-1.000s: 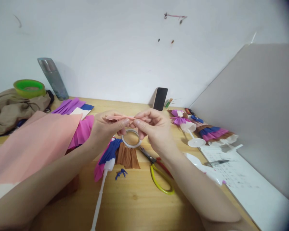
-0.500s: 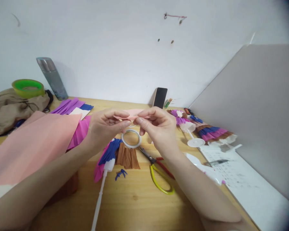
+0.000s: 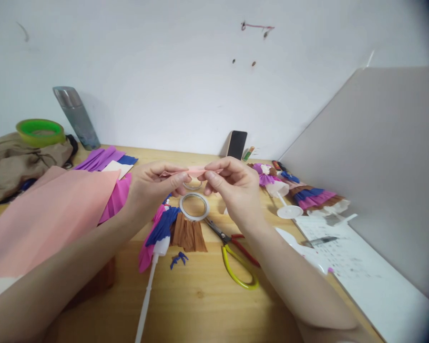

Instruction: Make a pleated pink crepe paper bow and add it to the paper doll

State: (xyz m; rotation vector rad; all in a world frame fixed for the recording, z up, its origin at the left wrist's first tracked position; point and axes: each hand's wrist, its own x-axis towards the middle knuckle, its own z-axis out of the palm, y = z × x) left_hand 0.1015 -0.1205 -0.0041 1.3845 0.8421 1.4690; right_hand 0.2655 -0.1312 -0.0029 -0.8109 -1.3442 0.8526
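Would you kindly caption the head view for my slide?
Left hand and right hand pinch a pink paper strip above a tape roll.

Crowded middle, open near edge

Both hands are raised over the bench, whose bare wood between the forearms near the front edge is the widest open room. Right under the hands lie a tape ring, a paper doll on a white stick and yellow-handled scissors, close together. The left side is covered by a large pink sheet with a cloth heap and a tilted bottle behind it. On the right, a slanted grey board, finished dolls and a printed sheet with a pen block the way.
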